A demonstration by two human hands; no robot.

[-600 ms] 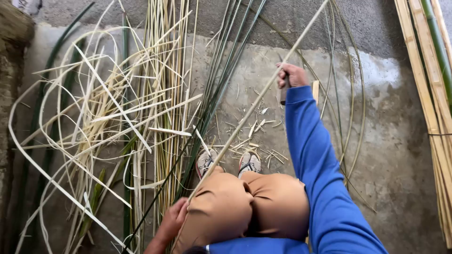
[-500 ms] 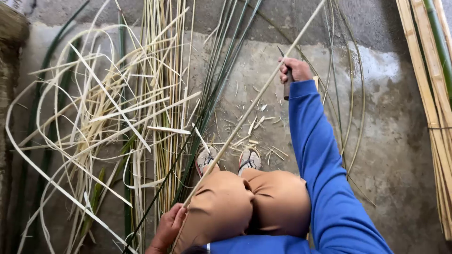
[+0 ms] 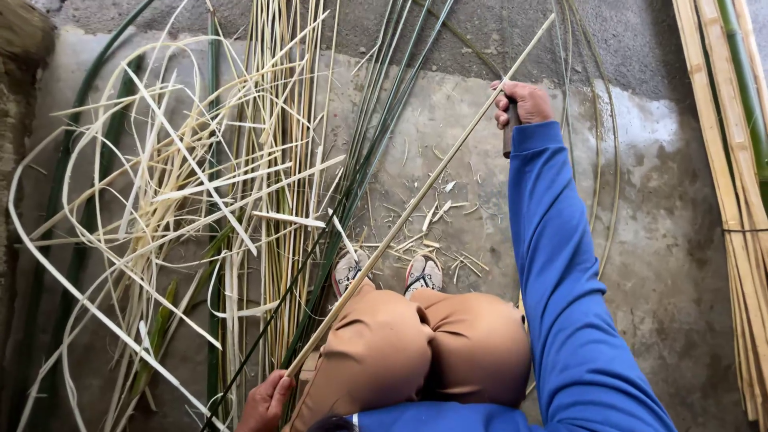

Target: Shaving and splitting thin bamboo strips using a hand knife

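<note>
Head view showed the left hand (image 3: 264, 400) at seven o'clock, fingers gripping the low end of a long bamboo strip (image 3: 416, 204) slanting toward one o'clock; the right hand (image 3: 524, 104) clasped a dark-handled tool (image 3: 507, 140) against it.

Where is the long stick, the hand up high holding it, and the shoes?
long bamboo strip (image 3: 416, 204), head view, middle of its length.
right hand (image 3: 524, 104), head view, back of the hand, gripping a tool handle.
shoes (image 3: 424, 274), head view, top of the right shoe.
</note>
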